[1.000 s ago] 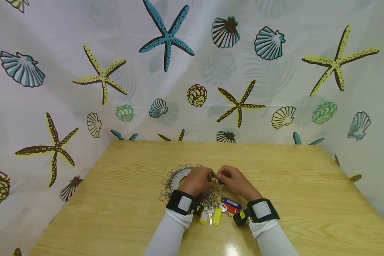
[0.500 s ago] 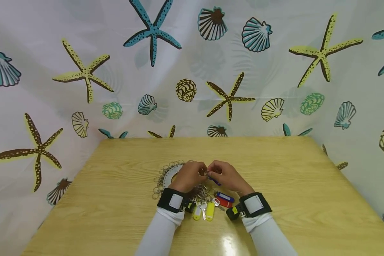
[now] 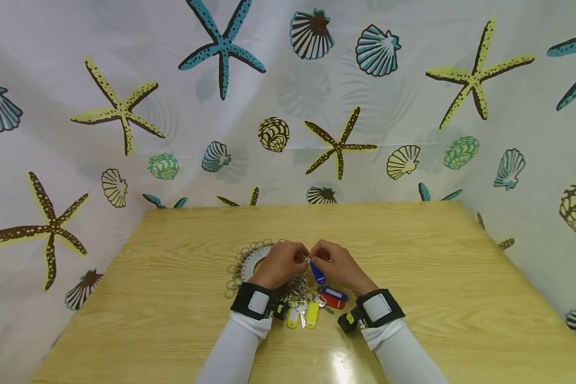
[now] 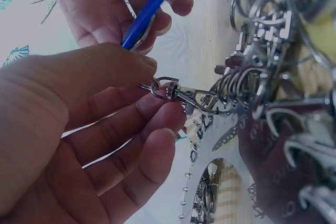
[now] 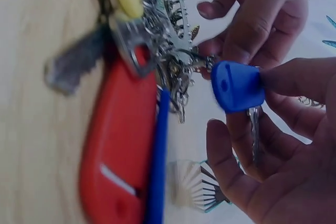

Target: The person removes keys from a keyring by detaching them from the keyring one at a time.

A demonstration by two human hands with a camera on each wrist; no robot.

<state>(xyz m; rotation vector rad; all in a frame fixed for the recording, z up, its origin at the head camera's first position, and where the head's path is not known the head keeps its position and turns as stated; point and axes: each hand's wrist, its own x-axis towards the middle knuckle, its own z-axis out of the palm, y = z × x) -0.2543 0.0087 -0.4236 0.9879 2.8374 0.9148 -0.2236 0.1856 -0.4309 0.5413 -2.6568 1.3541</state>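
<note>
We find the left hand (image 4: 100, 116) pinching a clasp (image 4: 176, 93), the right hand (image 5: 299, 150) gripping a blue tag (image 5: 241, 87), key (image 5: 254, 135) beside its fingers. Key pairing appears done; clasp attachment, unconfirmed; red tag (image 5: 121, 145), wristward of the fingers, untouched.

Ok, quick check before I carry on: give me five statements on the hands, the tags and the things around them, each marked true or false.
1. The right hand holds a blue tag. True.
2. The left hand grips a red tag. False: the left hand pinches a metal clasp.
3. In the head view, a key lies between two yellow tags. True.
4. The red tag lies well apart from every other tag. False: the red tag lies beside a second blue tag.
5. The ringed plate is nearer the right hand. False: the ringed plate is partly hidden by the left hand.
</note>
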